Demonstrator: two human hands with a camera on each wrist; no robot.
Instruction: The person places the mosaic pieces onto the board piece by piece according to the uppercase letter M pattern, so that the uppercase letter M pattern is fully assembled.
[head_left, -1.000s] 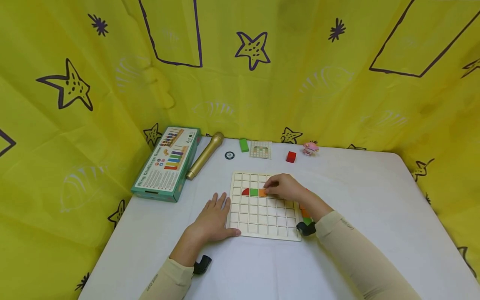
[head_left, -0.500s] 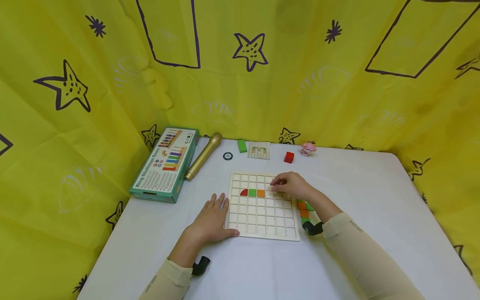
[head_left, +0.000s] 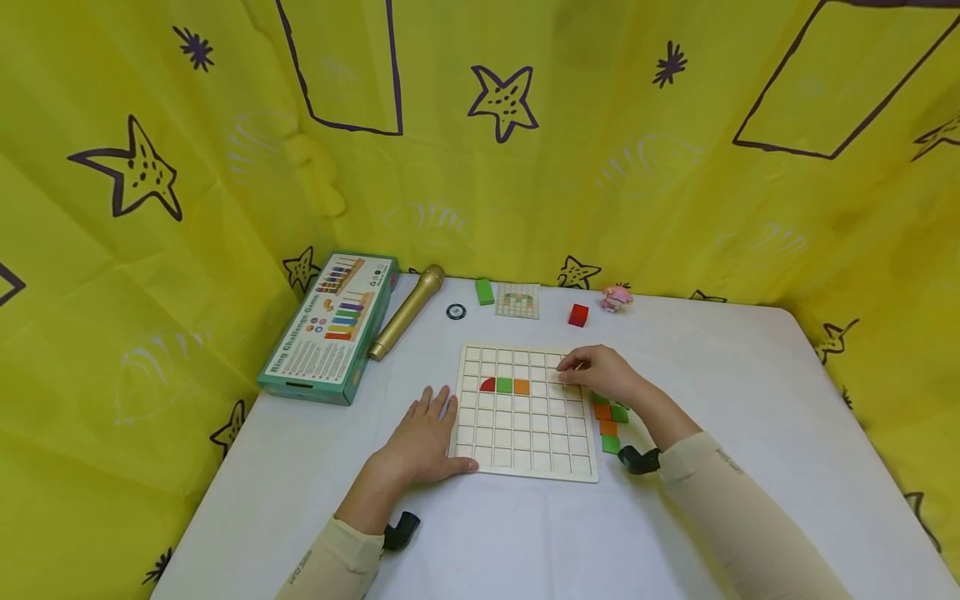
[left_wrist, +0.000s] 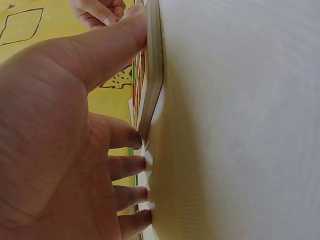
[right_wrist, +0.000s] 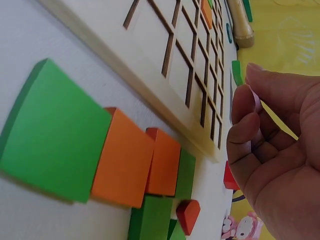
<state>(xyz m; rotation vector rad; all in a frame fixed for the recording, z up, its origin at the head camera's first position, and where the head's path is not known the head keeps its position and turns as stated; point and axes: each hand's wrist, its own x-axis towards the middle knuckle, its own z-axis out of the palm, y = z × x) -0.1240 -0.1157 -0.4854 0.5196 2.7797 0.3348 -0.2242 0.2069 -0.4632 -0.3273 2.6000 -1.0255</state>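
Observation:
A pale gridded board [head_left: 525,433] lies on the white table. In one row sit a red quarter-round tile [head_left: 488,384], a green square tile [head_left: 504,386] and an orange square tile [head_left: 521,387]. My left hand [head_left: 420,442] rests at the board's left edge, fingers spread, thumb on the near corner. Over the right side of the board is my right hand [head_left: 603,372], its fingers loosely bent with no tile showing between them. Beside the board's right edge lie loose tiles, among them a green one [right_wrist: 55,135] and an orange one [right_wrist: 122,160].
Behind the board are a small grid pattern card [head_left: 517,301], a green block [head_left: 485,292], a red block [head_left: 578,315] and a pink toy figure [head_left: 617,298]. To the left lie a gold microphone [head_left: 408,312], a round chip [head_left: 456,312] and a green game box [head_left: 330,329].
My right hand has come away from the orange tile, leaving it in the row, and moved right across the board. The left hand has stayed at the board's edge.

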